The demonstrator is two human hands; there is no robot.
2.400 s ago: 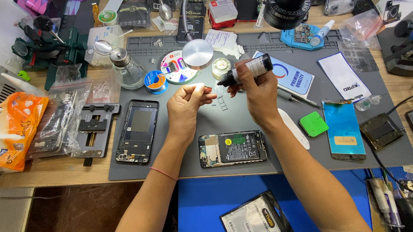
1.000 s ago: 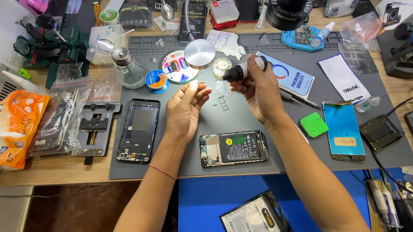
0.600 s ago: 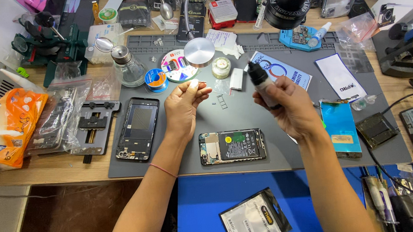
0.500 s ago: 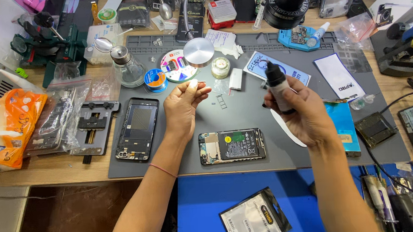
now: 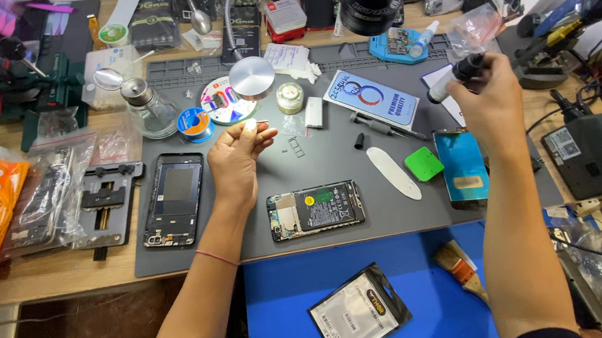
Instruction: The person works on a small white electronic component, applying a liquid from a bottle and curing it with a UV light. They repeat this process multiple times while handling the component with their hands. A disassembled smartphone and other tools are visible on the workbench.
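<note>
The small dropper bottle (image 5: 454, 77) is up at the far right end of the grey work mat (image 5: 332, 230), gripped in the right hand (image 5: 492, 101) with all fingers wrapped round it, the black cap sticking out toward the left. That hand hangs over the mat's right edge, just above the blue phone screen (image 5: 462, 165) and the green square pad (image 5: 424, 163).

The left hand (image 5: 239, 159) is mid-mat, loosely curled, thumb and fingertips pinching something tiny and pale; too small to tell what it is. Just in front of it lies the opened phone (image 5: 316, 210), back off, board and battery showing. The empty phone frame (image 5: 175, 208) lies beside the left wrist, near the mat's left edge.

Free room is mostly the bare strip of mat between the two hands, with only a white pry tool (image 5: 393, 173) and a few small bits there. The far edge is packed with a solder spool (image 5: 194, 123), a glass bottle (image 5: 148, 112) and a round lamp head (image 5: 251, 78).
</note>
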